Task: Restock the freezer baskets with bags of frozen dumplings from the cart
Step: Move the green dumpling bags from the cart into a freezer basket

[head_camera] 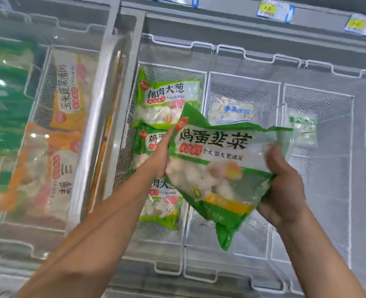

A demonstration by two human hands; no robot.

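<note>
Bag in my hands: a green bag of frozen dumplings [218, 166], tilted, held above the open chest freezer [231, 26], over the divide between the left and middle baskets
My left hand [159, 157]: fingers straight and flat against the bag's left edge, steadying it
My right hand [284, 186]: fingers curled round the bag's right side, gripping the clear lower corner
Left basket [171, 68]: white wire mesh, holding three green-and-white dumpling bags [169, 100] laid flat one below the other; the middle one is partly hidden behind my left hand and the held bag
Middle basket [244, 79]: one clear bag with blue lettering [231, 111] lying at the far end, the nearer mesh floor hidden in part by the held bag
Right basket [319, 92]: one clear bag with green lettering [302, 125] against its left wall, near the far end
Under the glass lid [104, 100], left: another basket with two orange-and-white bags [70, 87], one beyond the other; further left, dark green packs [3, 93], blurred by the glass
Rail above the freezer: yellow price tags [270, 8], print too blurred to read
</note>
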